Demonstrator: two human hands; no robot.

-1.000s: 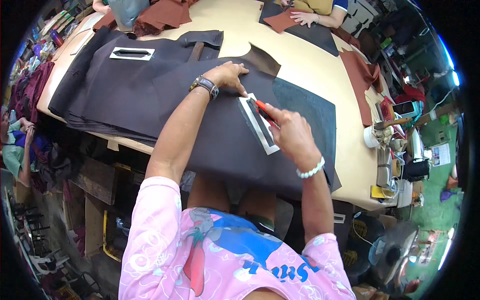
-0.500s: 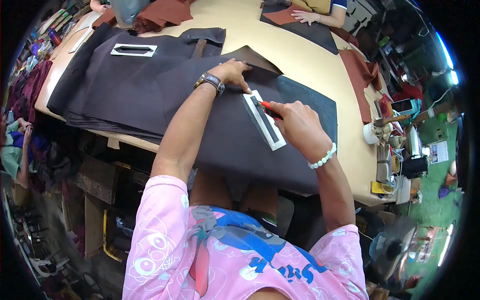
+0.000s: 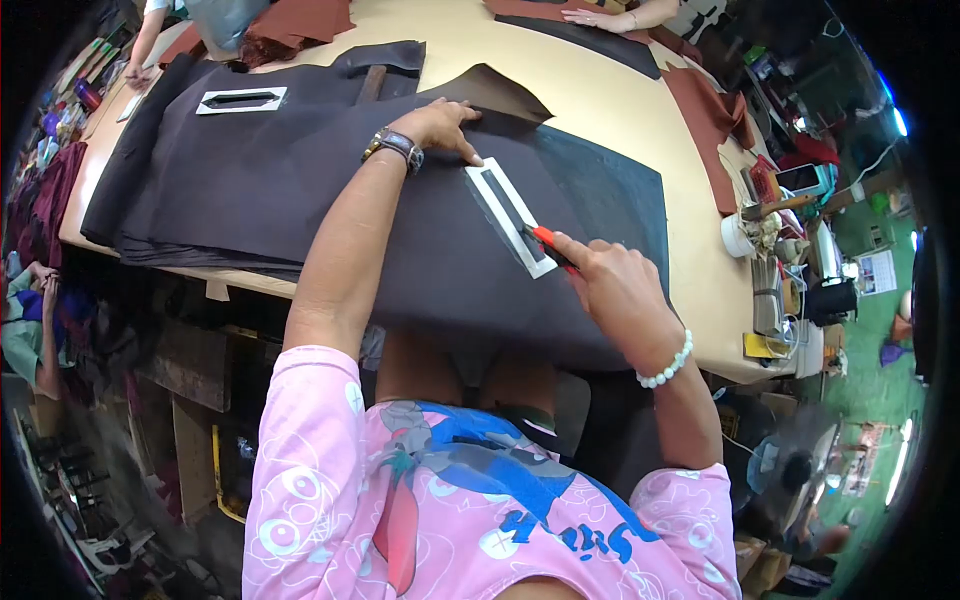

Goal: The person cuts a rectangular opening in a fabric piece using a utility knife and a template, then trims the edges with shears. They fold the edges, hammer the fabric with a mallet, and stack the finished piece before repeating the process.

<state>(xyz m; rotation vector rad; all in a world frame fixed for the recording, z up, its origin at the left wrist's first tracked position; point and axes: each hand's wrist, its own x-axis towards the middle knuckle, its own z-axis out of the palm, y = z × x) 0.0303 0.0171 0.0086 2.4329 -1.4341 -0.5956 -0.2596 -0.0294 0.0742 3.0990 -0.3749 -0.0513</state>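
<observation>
A dark sheet of material (image 3: 420,270) covers the near part of the table, and a white slotted frame (image 3: 496,205) lies slantwise on it. My left hand (image 3: 440,127) rests on the sheet with fingers spread, its thumb at the frame's upper end. In my right hand (image 3: 615,285) is a red cutter (image 3: 545,238), its tip inside the slot near the lower part of the frame. A second white frame (image 3: 241,100), with a dark slot, lies on the sheet at the left.
Reddish-brown pieces (image 3: 705,125) lie at the right and far sides of the pale table (image 3: 700,300). A white tub (image 3: 737,236) and tools stand at the right edge. Another person's hand (image 3: 598,19) rests on material across the table; more people are at the left.
My right hand has moved toward me with the cutter, down along the slot. The view has shifted slightly. My left hand stays by the frame's upper end.
</observation>
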